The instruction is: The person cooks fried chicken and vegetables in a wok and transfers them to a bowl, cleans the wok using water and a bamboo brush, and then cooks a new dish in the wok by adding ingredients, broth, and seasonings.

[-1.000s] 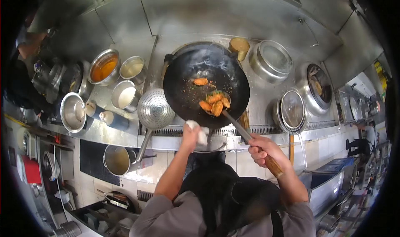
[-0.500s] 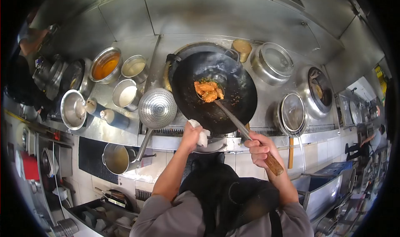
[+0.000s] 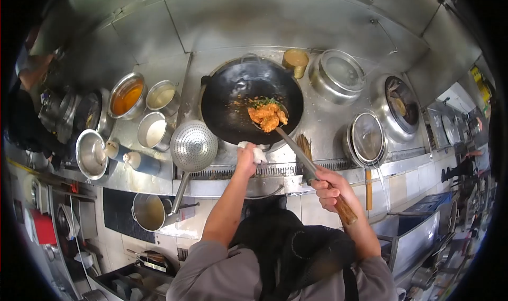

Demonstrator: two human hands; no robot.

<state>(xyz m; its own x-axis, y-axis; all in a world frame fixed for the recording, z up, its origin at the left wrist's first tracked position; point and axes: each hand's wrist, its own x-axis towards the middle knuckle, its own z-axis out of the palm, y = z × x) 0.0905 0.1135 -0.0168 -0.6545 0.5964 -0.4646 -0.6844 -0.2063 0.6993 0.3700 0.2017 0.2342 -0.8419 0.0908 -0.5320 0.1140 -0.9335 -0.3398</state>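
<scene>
A black wok point(image 3: 222, 110) sits on the stove in front of me, with bits of browned food and green shreds inside. My left hand point(image 3: 246, 159) is closed around a folded white cloth point(image 3: 259, 155) at the wok's near rim; whether it also grips a wok handle is hidden. In my right hand point(image 3: 330, 189) is the wooden-ended handle of a ladle point(image 3: 299, 152). Its bowl, over the right part of the wok, is heaped with orange-brown fried pieces point(image 3: 268, 116) that look coated in sauce.
Left of the wok, a perforated strainer point(image 3: 194, 146) lies near pots of orange liquid point(image 3: 127, 98) and white contents point(image 3: 155, 133). A bamboo brush point(image 3: 304, 146), wire strainers point(image 3: 368, 138) and a lidded pot point(image 3: 338, 71) stand to the right. Other people are at both edges.
The wok has moved away from me and leftward and now rests flatter on the stove. My left hand went forward with it. The brush has come into view; the ladle still holds the food.
</scene>
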